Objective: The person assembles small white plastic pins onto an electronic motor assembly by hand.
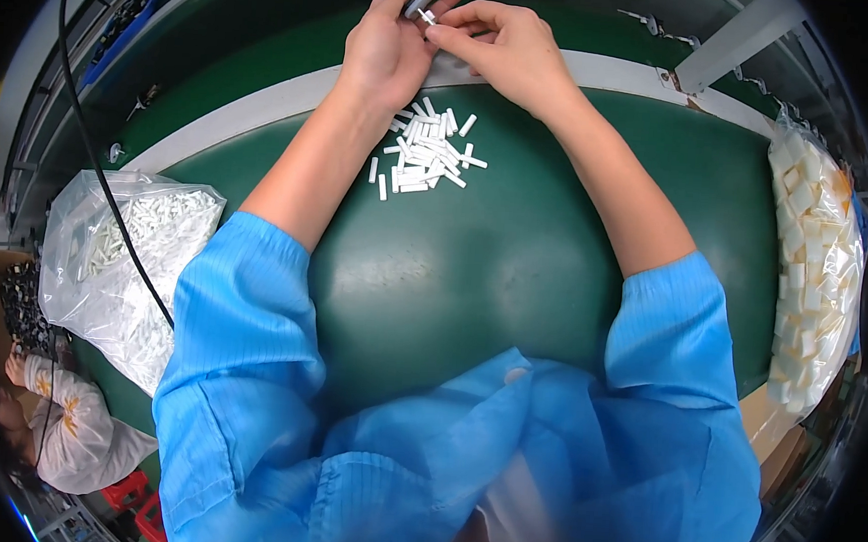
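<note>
At the far side of the table, my left hand (393, 55) is closed around a small grey part with yellow and black at its top (418, 0), partly cut off by the upper edge of the view. My right hand (515, 52) comes in from the right and pinches a small white piece (427, 17) between thumb and fingertips. That white piece is against or very close to the end of the grey part; whether it is inserted I cannot tell. Below my hands, between the forearms, a loose pile of short white tubes (426, 151) lies on the green tabletop (483, 274).
A clear plastic bag of small white pieces (126, 262) rests at the left, with a black cable (111, 197) hanging across it. Along the right edge is a clear bag of cream-white blocks (810, 264). Another person (81, 428) at lower left reaches toward black parts (26, 311).
</note>
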Tool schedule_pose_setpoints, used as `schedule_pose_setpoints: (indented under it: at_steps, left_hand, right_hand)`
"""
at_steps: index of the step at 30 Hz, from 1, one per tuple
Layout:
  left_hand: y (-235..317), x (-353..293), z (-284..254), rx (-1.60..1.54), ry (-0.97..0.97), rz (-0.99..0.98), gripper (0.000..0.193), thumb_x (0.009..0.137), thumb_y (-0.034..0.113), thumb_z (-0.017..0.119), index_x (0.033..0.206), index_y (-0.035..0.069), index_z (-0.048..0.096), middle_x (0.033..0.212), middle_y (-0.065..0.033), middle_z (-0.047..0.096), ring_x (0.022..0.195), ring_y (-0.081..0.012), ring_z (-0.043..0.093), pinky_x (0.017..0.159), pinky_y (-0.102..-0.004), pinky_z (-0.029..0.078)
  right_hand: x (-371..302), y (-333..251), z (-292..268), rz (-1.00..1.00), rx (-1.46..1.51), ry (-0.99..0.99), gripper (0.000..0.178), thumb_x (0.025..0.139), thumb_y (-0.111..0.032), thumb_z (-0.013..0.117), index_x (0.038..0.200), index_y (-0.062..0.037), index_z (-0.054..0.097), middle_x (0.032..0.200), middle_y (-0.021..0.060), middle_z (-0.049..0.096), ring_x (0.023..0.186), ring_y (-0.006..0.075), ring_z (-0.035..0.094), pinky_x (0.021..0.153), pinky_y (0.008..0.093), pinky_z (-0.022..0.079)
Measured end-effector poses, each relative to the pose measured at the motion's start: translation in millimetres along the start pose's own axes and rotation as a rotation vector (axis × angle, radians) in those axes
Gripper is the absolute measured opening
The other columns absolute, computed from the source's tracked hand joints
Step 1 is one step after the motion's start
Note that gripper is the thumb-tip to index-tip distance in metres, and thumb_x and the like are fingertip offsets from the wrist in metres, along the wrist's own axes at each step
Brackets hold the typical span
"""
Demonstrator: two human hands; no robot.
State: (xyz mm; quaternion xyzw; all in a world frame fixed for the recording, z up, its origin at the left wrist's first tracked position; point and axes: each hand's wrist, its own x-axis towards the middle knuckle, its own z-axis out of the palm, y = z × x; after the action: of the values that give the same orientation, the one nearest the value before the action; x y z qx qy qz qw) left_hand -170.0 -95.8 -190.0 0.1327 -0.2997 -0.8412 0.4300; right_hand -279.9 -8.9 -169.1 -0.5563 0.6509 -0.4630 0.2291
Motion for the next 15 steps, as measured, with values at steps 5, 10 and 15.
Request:
schedule_pose_setpoints:
  at_steps: [5,10,15]
  left_hand:
    - [-10.4,-4.1,2.3,0.151,-0.054,0.036,0.029,0.101,0.023,0.036,0.113,0.001,0.051,0.115,-0.0148,0.058,0.110,-0.0261,0.054,0.094,-0.0405,0.045]
    - [-14.4,-4.2,-1.8,0.121,-0.025,0.033,0.023,0.100,0.020,0.038,0.105,0.004,0.053,0.106,-0.0130,0.062,0.103,-0.0252,0.057,0.092,-0.0379,0.046]
    - [-17.4,-4.8,-1.2,0.148,0.009,0.049,0.023,0.100,0.020,0.038,0.105,0.003,0.053,0.106,-0.0131,0.061,0.102,-0.0246,0.057,0.091,-0.0375,0.046]
  right_hand:
    - [6.8,20.5,3.8,0.039,0.305,-0.059,0.024,0.085,-0.022,0.068,0.094,0.0005,0.069,0.074,0.0033,0.063,0.065,0.0081,0.056,0.060,0.0211,0.046]
    - [7.4,25.2,3.4,0.033,0.273,-0.038,0.021,0.085,-0.020,0.068,0.091,0.0001,0.070,0.072,0.0011,0.060,0.064,0.0066,0.053,0.058,0.0200,0.043]
    - [7.9,25.2,7.4,0.048,0.305,-0.025,0.020,0.085,-0.019,0.068,0.092,-0.0006,0.070,0.071,0.0005,0.060,0.064,0.0063,0.052,0.057,0.0197,0.043]
